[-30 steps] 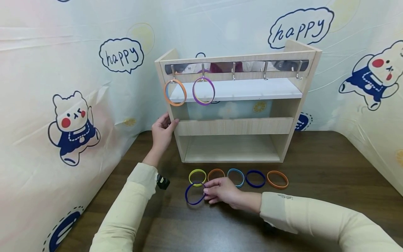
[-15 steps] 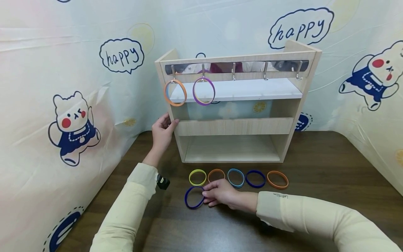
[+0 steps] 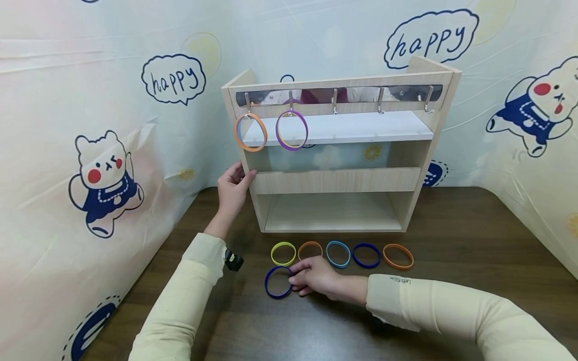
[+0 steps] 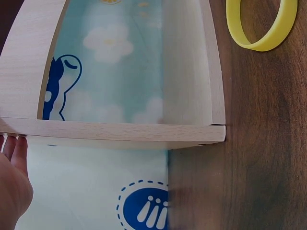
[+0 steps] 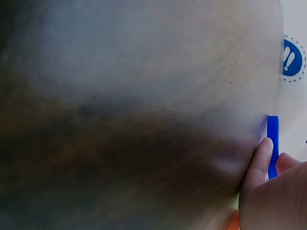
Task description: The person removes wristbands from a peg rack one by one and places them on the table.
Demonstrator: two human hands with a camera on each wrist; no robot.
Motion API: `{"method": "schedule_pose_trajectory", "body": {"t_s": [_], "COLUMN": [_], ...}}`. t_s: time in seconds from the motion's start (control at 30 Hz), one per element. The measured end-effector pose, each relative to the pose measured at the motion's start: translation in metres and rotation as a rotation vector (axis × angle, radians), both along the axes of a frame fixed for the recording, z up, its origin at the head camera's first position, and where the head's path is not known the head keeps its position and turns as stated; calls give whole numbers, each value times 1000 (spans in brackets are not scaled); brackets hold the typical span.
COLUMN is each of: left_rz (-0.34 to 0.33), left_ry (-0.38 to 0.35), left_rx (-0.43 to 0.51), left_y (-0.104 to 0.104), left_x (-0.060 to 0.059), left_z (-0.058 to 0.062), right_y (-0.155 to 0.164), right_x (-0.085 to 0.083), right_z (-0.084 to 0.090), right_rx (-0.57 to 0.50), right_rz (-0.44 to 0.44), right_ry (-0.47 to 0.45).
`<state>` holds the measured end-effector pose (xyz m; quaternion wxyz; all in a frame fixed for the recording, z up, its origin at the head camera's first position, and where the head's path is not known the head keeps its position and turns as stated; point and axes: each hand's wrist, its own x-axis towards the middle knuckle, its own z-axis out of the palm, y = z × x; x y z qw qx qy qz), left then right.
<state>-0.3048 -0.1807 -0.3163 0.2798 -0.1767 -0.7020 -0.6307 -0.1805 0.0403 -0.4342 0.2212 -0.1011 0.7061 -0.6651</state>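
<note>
Dark blue ring (image 3: 266,285) is located at the front of the row of rings, on the near side of the yellow ring (image 3: 283,264) and short of the wooden rack (image 3: 334,181). Right hand (image 3: 316,277) pinches it at its right-hand edge; the right wrist view shows the band edge-on between thumb and finger. Whether its lower edge touches the brown table (image 3: 280,331) cannot be determined.

Left hand (image 3: 232,188) holds the front edge of the rack's left side panel, thumb at the front, fingers to the outer side; the left wrist view confirms fingertips against the panel's outer face.

Lying on the table before the rack, left to right: the yellow ring, an orange ring (image 3: 310,242) partly covered by the right hand, a light blue ring (image 3: 349,256), a second dark blue ring (image 3: 366,267) and a far-right orange ring (image 3: 398,267).

Five hooks are fitted to a reflective strip (image 3: 361,94) along the rack's upper board. From the leftmost hook (image 3: 247,103) hangs a hung orange ring (image 3: 254,149), a light blue edge visible behind it; from the next, a purple ring (image 3: 293,149) with yellow showing behind. Printed cloth (image 3: 271,30) stands behind the rack.
</note>
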Motion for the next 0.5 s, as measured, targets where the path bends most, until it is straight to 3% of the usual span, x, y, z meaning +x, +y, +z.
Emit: {"method": "schedule_pose_trajectory", "body": {"t_s": [0.5], "left_rz": [-11], "left_ry": [1], "left_rx": [3], "left_y": [0], "left_x": [0], "left_z": [0], "right_y": [0], "right_x": [2], "right_z": [1], "right_rx": [23], "right_rz": [7], "right_ry": [31]}}
